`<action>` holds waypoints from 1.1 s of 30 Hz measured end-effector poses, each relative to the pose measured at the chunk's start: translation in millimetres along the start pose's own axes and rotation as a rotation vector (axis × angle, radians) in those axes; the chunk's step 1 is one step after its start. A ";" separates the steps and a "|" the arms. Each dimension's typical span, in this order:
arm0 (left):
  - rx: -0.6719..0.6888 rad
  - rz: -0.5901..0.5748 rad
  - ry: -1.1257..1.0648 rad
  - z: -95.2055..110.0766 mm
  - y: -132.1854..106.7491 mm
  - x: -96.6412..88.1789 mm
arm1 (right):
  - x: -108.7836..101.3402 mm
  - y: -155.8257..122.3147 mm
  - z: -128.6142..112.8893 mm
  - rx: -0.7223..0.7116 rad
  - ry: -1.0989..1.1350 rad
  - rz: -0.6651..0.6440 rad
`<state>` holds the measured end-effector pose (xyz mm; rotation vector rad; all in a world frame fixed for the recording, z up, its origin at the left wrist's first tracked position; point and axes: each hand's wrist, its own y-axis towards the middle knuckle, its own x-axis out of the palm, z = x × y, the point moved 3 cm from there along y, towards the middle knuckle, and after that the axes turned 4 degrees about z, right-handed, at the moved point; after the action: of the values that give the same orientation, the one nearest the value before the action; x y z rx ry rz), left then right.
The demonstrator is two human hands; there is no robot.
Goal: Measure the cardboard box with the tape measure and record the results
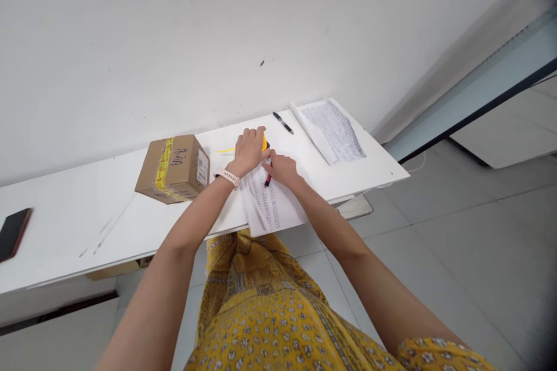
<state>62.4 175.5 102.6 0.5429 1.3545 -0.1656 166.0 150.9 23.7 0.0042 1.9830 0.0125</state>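
Note:
My left hand (249, 152), with a pale watch band on its wrist, is closed round a yellow and black tape measure (265, 142). A short yellow strip of its blade (225, 151) shows to the left, between this hand and the cardboard box (174, 167). My right hand (284, 170) is closed close beside the tape measure, its fingertips almost touching the left hand. At its fingers is a slim red and black piece (267, 180); whether it belongs to the tape measure I cannot tell. Under both hands lies a printed paper sheet (285, 213), reaching past the table's front edge.
The white table (65, 208) stands against the wall. A black pen (283, 123) and a booklet covered in writing (337, 133) lie at the right. A dark phone-like object (14, 234) is at the far left. Yellow printed tape crosses the box.

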 end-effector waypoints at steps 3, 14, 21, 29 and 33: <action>0.028 -0.049 0.101 -3.4 -2.2 29.8 | 1.3 -3.8 5.8 -0.043 -0.004 0.006; 0.145 0.031 0.118 -10.5 -56.1 56.9 | -34.4 -41.7 63.6 0.042 1.362 0.203; 0.199 -0.256 0.006 44.0 -136.5 58.3 | -19.1 -51.4 32.4 0.184 1.299 0.280; 0.115 -0.347 -0.004 46.9 -161.2 34.7 | 5.6 -42.7 26.3 0.090 1.123 0.216; 0.134 -0.359 -0.064 32.2 -148.1 21.7 | 4.1 -40.1 33.1 0.072 0.966 0.236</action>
<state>33.7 36.6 45.0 0.3983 1.3759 -0.5653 194.8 111.1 6.2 0.3346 2.9352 0.1145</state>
